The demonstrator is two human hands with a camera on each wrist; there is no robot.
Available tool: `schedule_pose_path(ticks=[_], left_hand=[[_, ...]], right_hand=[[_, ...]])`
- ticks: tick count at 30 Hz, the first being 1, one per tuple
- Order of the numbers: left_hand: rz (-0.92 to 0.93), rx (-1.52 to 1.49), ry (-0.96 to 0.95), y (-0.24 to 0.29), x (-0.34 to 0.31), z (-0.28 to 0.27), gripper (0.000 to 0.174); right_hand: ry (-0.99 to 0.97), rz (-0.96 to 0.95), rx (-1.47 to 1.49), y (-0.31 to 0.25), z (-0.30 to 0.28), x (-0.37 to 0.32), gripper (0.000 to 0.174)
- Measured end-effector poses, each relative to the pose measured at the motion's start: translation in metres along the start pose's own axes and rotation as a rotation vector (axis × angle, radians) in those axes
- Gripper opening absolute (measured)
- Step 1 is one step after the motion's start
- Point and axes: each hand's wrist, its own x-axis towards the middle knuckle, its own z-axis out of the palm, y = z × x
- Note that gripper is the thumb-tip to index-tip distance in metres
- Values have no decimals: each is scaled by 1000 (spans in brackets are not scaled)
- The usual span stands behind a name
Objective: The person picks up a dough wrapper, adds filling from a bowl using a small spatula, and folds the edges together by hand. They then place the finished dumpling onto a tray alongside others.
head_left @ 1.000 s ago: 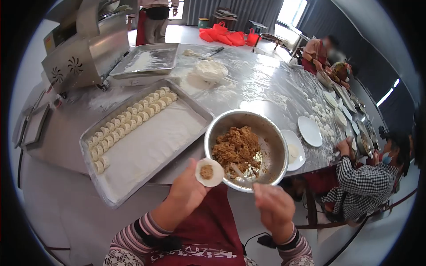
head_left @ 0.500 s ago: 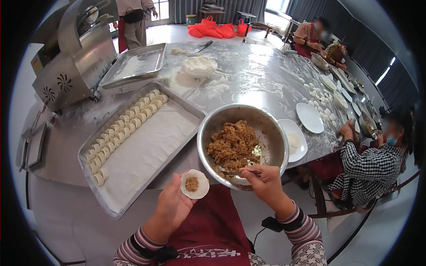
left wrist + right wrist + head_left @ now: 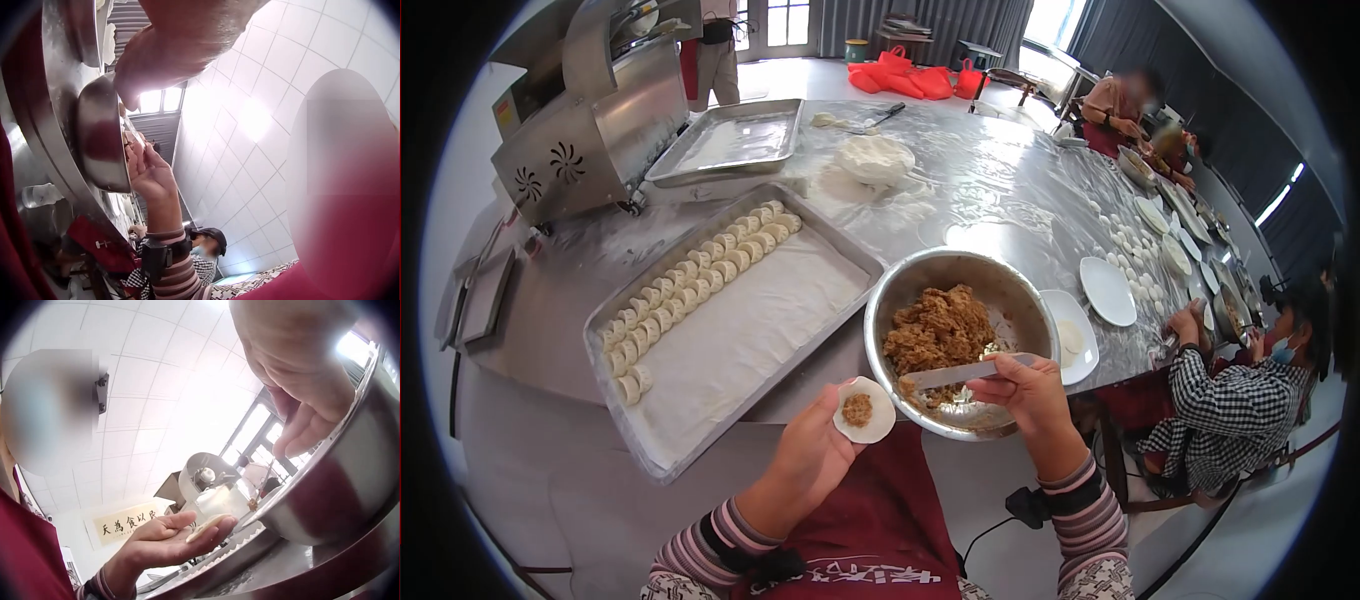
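Observation:
A round dumpling wrapper (image 3: 870,405) with a dab of brown filling (image 3: 857,409) in its middle lies on the fingers of my left hand (image 3: 805,455). In the right wrist view those fingers stretch nearly straight beneath the wrapper (image 3: 211,528), the thumb lying along its far side. My right hand (image 3: 1040,405) pinches a narrow flat spatula (image 3: 960,374) between thumb and fingers. Its blade points left over the near part of a steel bowl (image 3: 1040,300), a bit of filling at its tip. More brown filling (image 3: 940,330) is heaped in the bowl's left part.
Left of the bowl, a lined metal tray (image 3: 730,370) carries rows of shaped dumplings (image 3: 690,275). A white plate (image 3: 1080,360) with wrappers stands right of the bowl, another plate (image 3: 1108,290) beyond. Flour (image 3: 875,160) is heaped farther back. A seated person (image 3: 1230,400) works at right.
My right hand has risen from low by the bowl's near rim, and the spatula has turned so its flat blade shows. The left hand still carries the wrapper, shifted only slightly.

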Motion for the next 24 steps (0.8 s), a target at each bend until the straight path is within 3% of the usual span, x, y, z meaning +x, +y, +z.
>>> schedule_pose_path(ticks=[2, 4, 5, 7, 8, 10, 12, 14, 24], left_hand=[[-13, -13, -42, 2, 2, 4, 47], [-19, -38, -64, 3, 4, 7, 46], [-36, -55, -92, 3, 4, 9, 45], [-32, -77, -107, 2, 6, 11, 45], [-36, -89, -125, 0, 7, 12, 46], [-20, -117, -157, -5, 11, 7, 45], [-5, -143, -191, -9, 11, 5, 44], [7, -147, -119, -11, 9, 7, 42], [51, -115, -147, -10, -5, 6, 47]], right_hand=[[7, 18, 50, -3, 4, -6, 19], [33, -152, -2, -7, 19, -24, 15], [23, -147, -10, -3, 22, -33, 15], [-70, -647, -676, 11, 23, -53, 14], [-79, -649, -683, 16, 27, -57, 14], [-368, -1264, -1065, 27, 39, -64, 15], [-459, -1478, -1382, 35, 46, -76, 14], [-475, -1496, -1423, 42, 45, -85, 13], [-512, -1538, -1498, 37, 54, -99, 13]])
